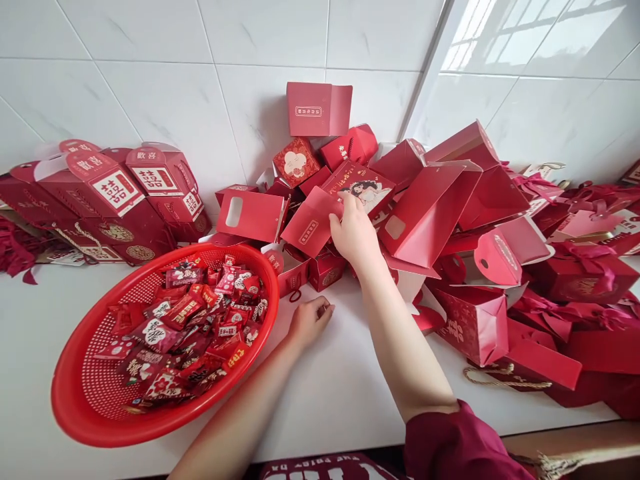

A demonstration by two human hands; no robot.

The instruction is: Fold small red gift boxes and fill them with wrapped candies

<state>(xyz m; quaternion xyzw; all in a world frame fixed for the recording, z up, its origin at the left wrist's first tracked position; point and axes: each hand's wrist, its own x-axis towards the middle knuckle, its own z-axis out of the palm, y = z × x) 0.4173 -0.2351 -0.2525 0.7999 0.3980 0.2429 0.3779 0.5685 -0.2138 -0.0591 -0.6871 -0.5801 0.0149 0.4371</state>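
Observation:
My right hand reaches into the heap of red paper gift boxes, its thumb and fingers closed at the right edge of a small plain red box with a gold label. Right behind those fingers lies a box printted with a couple's picture. My left hand rests on the white table, fingers loosely curled, with nothing visible in it. Beside it on the left stands a red plastic basket, tilted, holding many wrapped candies in red and pink.
Made-up red boxes with white labels are stacked at the left against the tiled wall. Open, unfolded boxes and ribboned boxes crowd the right side. A rope handle lies near the front edge.

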